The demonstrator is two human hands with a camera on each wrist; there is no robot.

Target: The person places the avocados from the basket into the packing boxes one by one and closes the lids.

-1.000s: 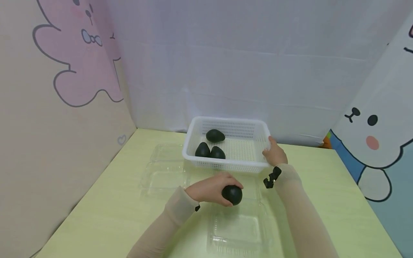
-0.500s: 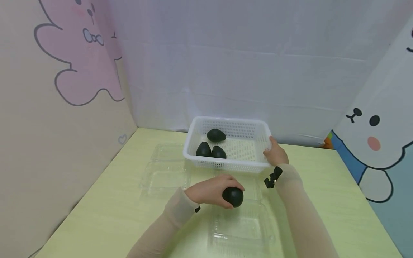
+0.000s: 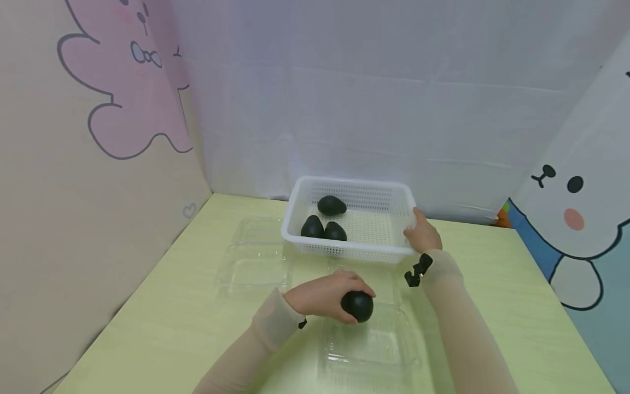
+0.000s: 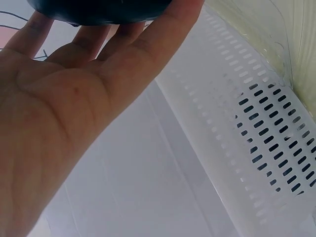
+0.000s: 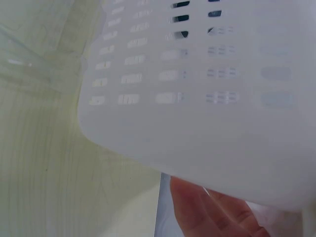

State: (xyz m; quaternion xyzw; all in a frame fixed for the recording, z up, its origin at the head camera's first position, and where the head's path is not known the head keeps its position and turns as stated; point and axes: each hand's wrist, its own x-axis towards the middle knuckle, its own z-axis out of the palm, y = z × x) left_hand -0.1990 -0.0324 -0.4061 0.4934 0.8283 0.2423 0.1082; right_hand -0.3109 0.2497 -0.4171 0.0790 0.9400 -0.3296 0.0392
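My left hand holds a dark green avocado, thumb and fingers spread around its sides. The fruit is over a clear plastic clamshell box near the front of the table. In the left wrist view, the fingers reach up around the underside of the avocado, whose top is cut off. With my right hand I grip the right end of a white perforated basket. Seen from the right wrist, fingers curl at the basket's edge. Three more avocados lie in the basket's left part.
Another clear plastic box lies open on the pale yellow table, left of the near one. Behind the basket hangs a white cloth backdrop. A printed side panel borders the table on the left.
My left hand has moved the avocado slightly toward the front, further over the near clear box. The right hand keeps its grip on the basket, and the view has shifted a little.
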